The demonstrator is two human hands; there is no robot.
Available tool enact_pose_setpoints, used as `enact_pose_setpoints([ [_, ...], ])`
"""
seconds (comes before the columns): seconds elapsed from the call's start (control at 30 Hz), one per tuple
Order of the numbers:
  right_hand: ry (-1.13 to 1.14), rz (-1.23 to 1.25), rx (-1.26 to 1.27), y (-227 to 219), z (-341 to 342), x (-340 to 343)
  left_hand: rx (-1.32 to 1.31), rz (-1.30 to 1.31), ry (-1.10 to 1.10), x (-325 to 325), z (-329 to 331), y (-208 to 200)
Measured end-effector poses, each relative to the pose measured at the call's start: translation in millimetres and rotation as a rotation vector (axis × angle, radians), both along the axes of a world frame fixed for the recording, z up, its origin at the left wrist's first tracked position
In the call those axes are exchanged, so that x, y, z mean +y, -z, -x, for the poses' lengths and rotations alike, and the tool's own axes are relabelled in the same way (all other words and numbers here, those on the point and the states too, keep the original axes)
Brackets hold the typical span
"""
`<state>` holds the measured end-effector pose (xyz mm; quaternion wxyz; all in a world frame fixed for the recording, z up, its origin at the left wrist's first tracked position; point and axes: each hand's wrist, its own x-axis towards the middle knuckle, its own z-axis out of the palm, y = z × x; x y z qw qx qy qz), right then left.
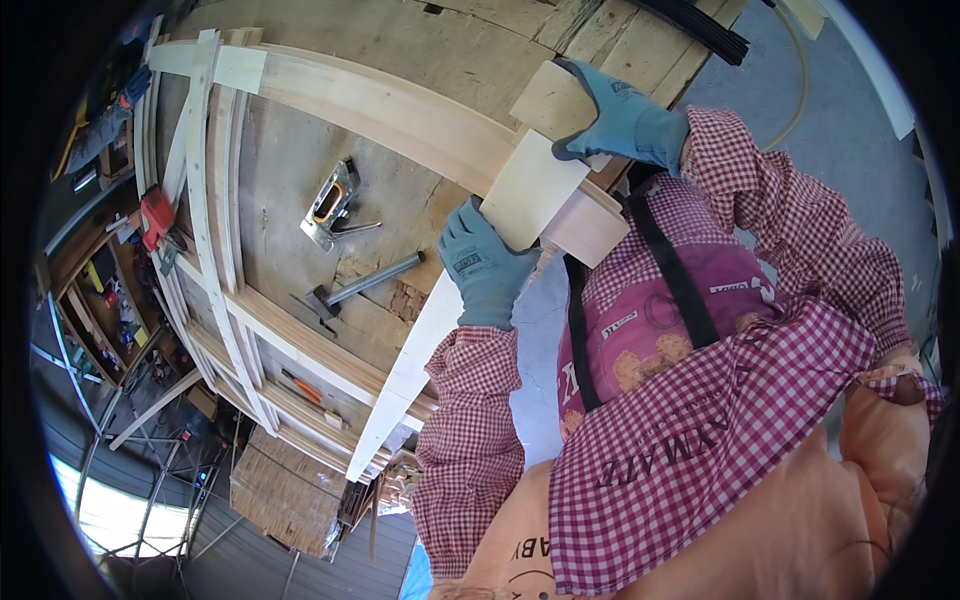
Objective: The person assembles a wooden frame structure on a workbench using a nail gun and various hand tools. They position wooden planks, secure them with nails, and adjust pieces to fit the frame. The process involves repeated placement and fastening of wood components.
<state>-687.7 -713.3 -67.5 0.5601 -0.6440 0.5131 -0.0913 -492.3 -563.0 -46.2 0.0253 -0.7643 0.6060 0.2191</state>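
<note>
A pale square plywood plate point(533, 192) lies over the corner of a wooden frame point(400, 97). My left hand point(488, 262), in a grey-blue glove, is closed round this corner, its thumb side against the plate's lower edge. To the upper right, my right hand point(628, 122), gloved alike, curls round a second thin plywood piece point(550, 98), with thumb and fingers on either side of it. The two pieces nearly meet or overlap; I cannot tell which. Below the plate, a wooden block end point(588, 228) sticks out toward my body. My right fingertips are partly hidden.
On the wooden worktop point(400, 190) within the frame lie a metal staple gun point(332, 205) and a hammer point(365, 285). An orange-handled tool point(302, 386) rests among the lower slats. A red tool point(156, 218) sits at the frame's left side. Black strips point(700, 28) lie at the top.
</note>
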Motion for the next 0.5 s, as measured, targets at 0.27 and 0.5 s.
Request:
enact_pose_setpoints([
  [0.27,0.037,-0.043,-0.028,6.3,3.3,2.7,-0.014,0.08,-0.01,1.2,1.8,0.5],
  [0.5,0.05,-0.13,-0.03,-11.7,0.1,-3.6,-0.02,0.053,-0.025,3.3,-3.2,8.3],
])
